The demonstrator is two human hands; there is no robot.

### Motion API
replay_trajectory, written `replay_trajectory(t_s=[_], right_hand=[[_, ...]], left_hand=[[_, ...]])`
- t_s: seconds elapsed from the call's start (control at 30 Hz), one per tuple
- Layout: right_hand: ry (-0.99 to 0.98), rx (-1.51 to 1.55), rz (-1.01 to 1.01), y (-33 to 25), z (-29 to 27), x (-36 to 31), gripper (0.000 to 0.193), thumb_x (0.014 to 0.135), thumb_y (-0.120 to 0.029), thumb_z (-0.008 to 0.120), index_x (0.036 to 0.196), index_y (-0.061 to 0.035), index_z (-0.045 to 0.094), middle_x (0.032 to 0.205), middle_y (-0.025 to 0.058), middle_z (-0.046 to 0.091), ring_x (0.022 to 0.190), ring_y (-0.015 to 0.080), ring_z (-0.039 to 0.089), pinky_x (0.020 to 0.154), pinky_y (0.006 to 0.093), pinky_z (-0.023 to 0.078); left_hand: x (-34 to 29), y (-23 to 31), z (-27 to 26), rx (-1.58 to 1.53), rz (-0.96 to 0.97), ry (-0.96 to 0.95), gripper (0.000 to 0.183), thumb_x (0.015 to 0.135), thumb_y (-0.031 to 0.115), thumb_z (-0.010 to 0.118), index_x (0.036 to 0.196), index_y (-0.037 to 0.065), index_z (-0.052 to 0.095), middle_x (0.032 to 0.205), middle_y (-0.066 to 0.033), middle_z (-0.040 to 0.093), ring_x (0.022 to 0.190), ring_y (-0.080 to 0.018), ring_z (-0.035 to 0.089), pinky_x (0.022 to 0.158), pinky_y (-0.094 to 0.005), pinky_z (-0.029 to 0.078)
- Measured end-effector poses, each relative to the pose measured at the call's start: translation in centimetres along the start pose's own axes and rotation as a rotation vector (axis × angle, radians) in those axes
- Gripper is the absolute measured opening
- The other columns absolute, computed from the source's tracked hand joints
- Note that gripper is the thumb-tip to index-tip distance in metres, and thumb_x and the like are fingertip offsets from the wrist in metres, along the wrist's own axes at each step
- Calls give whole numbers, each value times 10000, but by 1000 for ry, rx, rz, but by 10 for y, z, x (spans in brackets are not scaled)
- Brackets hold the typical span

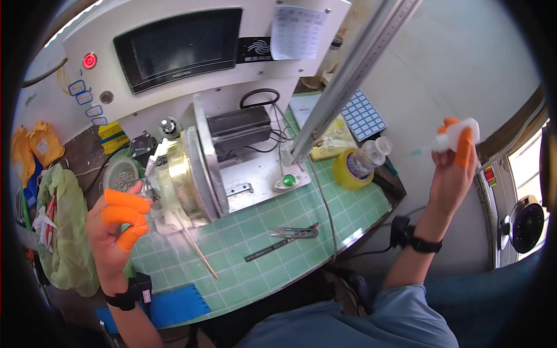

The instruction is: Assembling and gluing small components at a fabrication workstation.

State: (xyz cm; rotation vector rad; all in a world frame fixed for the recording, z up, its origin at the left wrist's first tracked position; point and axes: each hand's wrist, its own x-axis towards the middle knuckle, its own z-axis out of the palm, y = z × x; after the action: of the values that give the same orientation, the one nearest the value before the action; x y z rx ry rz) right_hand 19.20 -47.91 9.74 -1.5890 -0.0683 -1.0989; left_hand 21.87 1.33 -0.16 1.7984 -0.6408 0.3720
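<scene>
My left hand (pixel 119 223), with orange finger cots on several fingers, is at the left of the bench beside the machine's round brass-coloured drum (pixel 181 180). Its thumb and fingers are pinched together at a small silvery piece too fine to make out. A white clamp-like arm (pixel 154 159) of the machine stands just above those fingertips. Raised at the far right, away from the bench, my right hand (pixel 451 165) grips a small white squeeze bottle (pixel 464 134). The bottle lies tilted, its thin bluish tip pointing left. Orange cots cover fingers of this hand too.
A bowl of small silvery parts (pixel 123 178) stands behind my left hand. Thread snips (pixel 293 232) and a steel ruler (pixel 267 250) lie on the green mat (pixel 232 278). A plastic bottle (pixel 371 158) leans in a yellow roll (pixel 347 174). A slanted metal rail (pixel 354 75) rises mid-bench.
</scene>
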Motion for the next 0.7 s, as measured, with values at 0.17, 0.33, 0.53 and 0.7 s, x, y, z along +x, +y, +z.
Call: replay_trajectory(t_s=[0.17, 0.33, 0.53, 0.7], right_hand=[[-233, -473, -77, 40, -28, 33, 235, 987, -170, 727, 1134, 12, 736, 940, 19, 725, 750, 30, 550, 663, 216, 435], [-455, -593, 131, 71, -22, 25, 293, 946, -210, 781, 1177, -36, 733, 918, -14, 689, 773, 56, 569, 781, 249, 504], [-263, -528, 130, 45, -27, -6, 294, 926, -154, 771, 1168, -7, 693, 956, 6, 699, 834, 75, 596, 761, 254, 505], [-884, -619, 194, 2, -9, -69, 251, 868, -124, 804, 1078, -34, 701, 959, 55, 701, 733, 154, 631, 716, 287, 521]], left_hand=[[-2, -2, -1, 20, -14, -19, 167, 799, 38, 785, 881, -3, 645, 959, -120, 659, 942, -285, 699, 1108, -593, 451], [-6, -4, 1, -3, -32, 8, 154, 814, 31, 769, 896, -4, 644, 976, -119, 649, 956, -286, 693, 1122, -597, 429], [-7, -2, 1, -11, -41, 27, 145, 824, 21, 757, 907, -6, 641, 985, -117, 636, 965, -282, 689, 1132, -599, 418], [-8, -7, 2, -11, -40, 17, 158, 819, 26, 767, 904, -12, 640, 1002, -125, 647, 972, -286, 691, 1130, -600, 421]])
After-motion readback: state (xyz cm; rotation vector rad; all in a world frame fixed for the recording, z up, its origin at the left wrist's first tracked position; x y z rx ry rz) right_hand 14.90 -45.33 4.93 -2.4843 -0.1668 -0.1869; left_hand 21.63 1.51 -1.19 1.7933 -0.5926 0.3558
